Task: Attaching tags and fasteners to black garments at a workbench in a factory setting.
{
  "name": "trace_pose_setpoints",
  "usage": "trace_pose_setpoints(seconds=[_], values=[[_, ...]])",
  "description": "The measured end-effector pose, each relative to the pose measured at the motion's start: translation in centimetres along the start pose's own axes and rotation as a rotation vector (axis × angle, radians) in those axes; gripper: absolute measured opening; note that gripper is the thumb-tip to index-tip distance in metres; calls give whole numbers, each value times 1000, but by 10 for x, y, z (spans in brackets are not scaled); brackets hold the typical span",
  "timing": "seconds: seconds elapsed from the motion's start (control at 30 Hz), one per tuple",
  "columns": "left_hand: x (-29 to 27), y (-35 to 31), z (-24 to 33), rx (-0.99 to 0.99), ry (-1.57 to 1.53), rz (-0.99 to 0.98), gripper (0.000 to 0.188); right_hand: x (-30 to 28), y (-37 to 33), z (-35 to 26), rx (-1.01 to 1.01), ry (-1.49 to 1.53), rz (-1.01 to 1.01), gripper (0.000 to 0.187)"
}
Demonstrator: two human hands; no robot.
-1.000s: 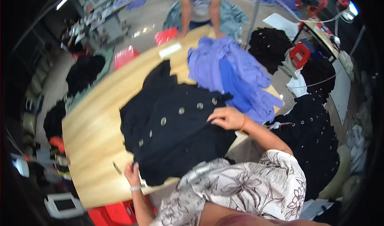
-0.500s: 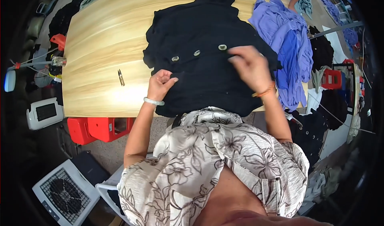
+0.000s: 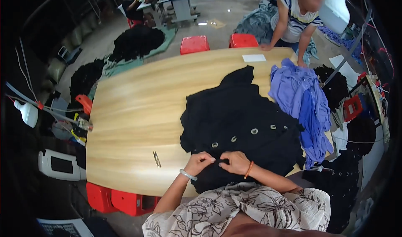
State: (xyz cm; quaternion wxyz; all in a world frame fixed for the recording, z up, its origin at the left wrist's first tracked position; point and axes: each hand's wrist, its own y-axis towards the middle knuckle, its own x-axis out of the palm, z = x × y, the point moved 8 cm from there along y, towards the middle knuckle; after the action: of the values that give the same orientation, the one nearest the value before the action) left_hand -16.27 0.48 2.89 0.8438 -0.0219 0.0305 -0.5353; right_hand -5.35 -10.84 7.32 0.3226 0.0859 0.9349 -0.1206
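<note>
A black buttoned garment (image 3: 234, 107) lies spread on the wooden table (image 3: 134, 111) before me. A row of large pale-rimmed buttons (image 3: 254, 131) runs across it, rising slightly to the right. My left hand (image 3: 200, 163) pinches the near part of the cloth below the leftmost button. Close beside it, my right hand (image 3: 236, 163) is also closed on the black cloth, with only a small gap between the two sets of fingertips. To the left of my hands, small thread snips (image 3: 157, 159) rest on the tabletop.
Purple garments (image 3: 297, 90) are heaped on the table's right side. A person (image 3: 295, 19) leans on its far right corner, near a white sheet (image 3: 253, 58). Red stools (image 3: 194, 45) stand beyond the far edge, and more red stools (image 3: 130, 200) sit under the near left edge.
My right hand has come down and left from above the garment to meet my left hand at the cloth. The view has tilted up, showing more of the room.
</note>
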Motion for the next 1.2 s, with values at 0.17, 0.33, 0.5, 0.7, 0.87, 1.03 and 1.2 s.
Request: trace_pose_setpoints(seconds=[0.17, 0.33, 0.5, 0.7, 0.87, 1.03, 1.2], values=[[-31, 53, -36, -49, 266, 58, 21, 7, -1, -10, -92, -126, 11, 24], [-2, 55, -61, -208, 146, -185, 16, 12, -8, -10, -155, -146, 65, 22], [0, 58, -43, -286, 126, -115, 12, 23, -13, -16, -214, -253, 111, 17], [15, 64, -22, -219, 108, -5, 4, 25, -14, -21, -198, -289, 181, 19], [16, 28, -5, -179, -239, -33, 6, 9, -30, -37, -206, -293, 381, 18], [20, 5, 0, -126, -337, 5, 6, -1, -46, -46, -139, -241, 468, 33], [25, 5, -14, -81, -310, 173, 7, 6, -45, -52, -148, -286, 389, 43]])
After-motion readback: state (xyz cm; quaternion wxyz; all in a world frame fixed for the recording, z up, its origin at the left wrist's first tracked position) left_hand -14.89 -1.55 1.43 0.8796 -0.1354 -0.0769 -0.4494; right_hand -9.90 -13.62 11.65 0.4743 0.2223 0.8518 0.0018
